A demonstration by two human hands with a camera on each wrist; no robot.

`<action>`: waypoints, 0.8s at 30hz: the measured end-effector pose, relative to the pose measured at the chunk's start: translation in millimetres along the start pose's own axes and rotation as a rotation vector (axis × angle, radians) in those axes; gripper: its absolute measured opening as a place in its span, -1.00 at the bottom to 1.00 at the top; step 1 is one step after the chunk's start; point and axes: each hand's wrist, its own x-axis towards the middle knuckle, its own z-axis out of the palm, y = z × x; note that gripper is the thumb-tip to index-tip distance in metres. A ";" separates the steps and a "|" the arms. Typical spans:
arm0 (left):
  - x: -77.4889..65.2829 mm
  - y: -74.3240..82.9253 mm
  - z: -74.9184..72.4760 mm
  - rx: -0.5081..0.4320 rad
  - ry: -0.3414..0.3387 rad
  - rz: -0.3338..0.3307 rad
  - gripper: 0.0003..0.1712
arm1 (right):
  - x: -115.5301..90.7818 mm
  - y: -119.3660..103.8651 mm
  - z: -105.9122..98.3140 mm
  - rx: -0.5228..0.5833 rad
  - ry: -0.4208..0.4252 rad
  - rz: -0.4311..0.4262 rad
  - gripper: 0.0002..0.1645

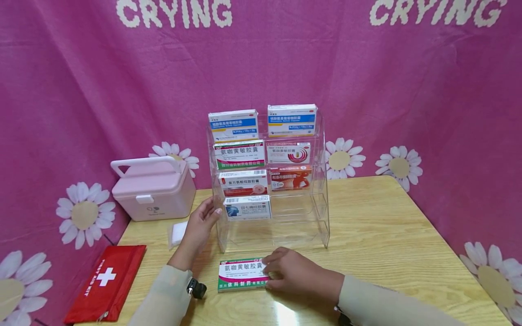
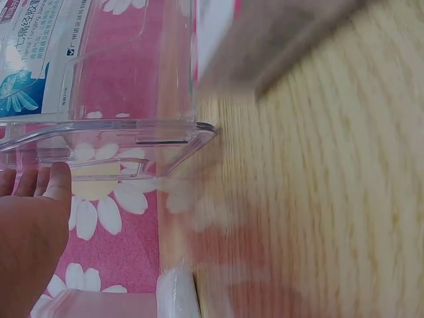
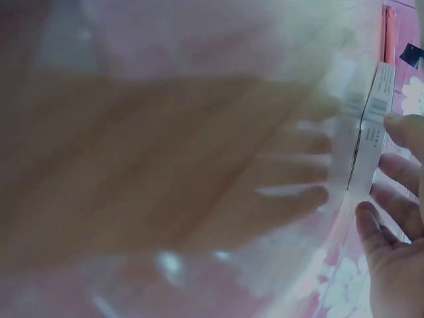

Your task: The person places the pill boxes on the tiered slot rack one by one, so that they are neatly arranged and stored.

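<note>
On the table lies a green, white and pink medicine box. My right hand grips its right end, fingers at the far edge and thumb at the near side. In the right wrist view the box shows edge-on beside the fingers. A clear tiered display rack stands behind, with medicine boxes in its upper tiers. My left hand holds the rack's left side edge, thumb toward the front, near a white-and-blue box. In the left wrist view the left fingertips meet the clear side panel.
A pink lidded case with a handle stands at the back left. Beside the left forearm are a white packet and a red first aid pouch. A pink flowered cloth hangs behind the wooden table.
</note>
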 end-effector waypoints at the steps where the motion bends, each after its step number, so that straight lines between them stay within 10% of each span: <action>1: 0.2 0.0 0.1 0.007 0.002 -0.004 -0.33 | -6.4 2.3 -1.9 0.004 0.009 -0.010 -0.72; 16: -2.2 3.8 -1.8 0.045 0.002 -0.007 -0.32 | -52.4 17.0 -15.5 0.041 0.052 0.058 -0.64; 24: -2.2 4.6 0.3 0.054 0.002 -0.008 -0.33 | -45.6 9.9 -14.3 0.235 -0.016 0.313 -0.29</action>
